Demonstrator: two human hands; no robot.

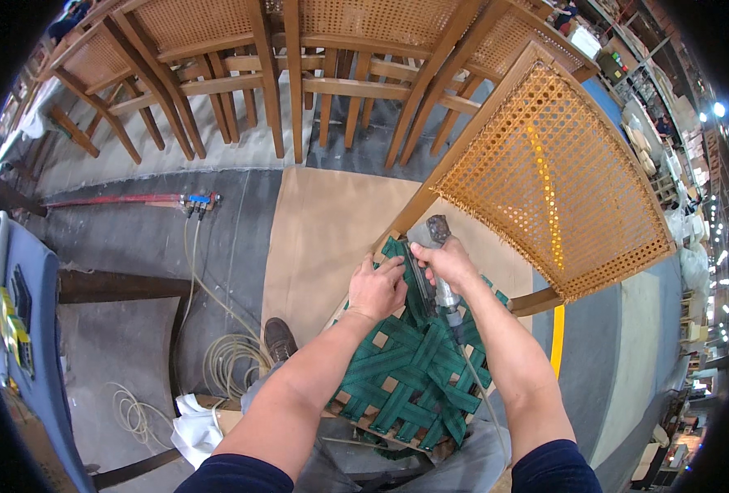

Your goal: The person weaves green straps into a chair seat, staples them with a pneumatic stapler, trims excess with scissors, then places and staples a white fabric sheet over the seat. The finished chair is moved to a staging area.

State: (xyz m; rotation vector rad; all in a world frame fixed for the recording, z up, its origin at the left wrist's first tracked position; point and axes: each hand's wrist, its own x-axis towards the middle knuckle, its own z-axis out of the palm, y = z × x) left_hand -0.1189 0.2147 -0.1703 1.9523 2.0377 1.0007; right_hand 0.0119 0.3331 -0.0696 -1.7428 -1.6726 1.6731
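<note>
In front of me lies a wooden chair with a cane back (545, 172) at the right and interlaced green webbing (418, 361) across its seat frame. My right hand (449, 261) is closed around a pneumatic staple gun (446, 296), whose nose is against the far part of the seat and partly hidden. An air hose runs from the gun down past my right forearm. My left hand (377, 289) has its fingers curled on the webbing at the far left corner of the seat, just left of the gun; the fingertips press on a strap.
Brown cardboard (315, 222) lies on the floor under the chair. Several cane-back chairs (356, 86) stand in a row beyond. At left are an air manifold (200, 200), coiled hose (233, 361) and a blue padded surface (40, 329) holding tools. My shoe (280, 338) rests near the seat.
</note>
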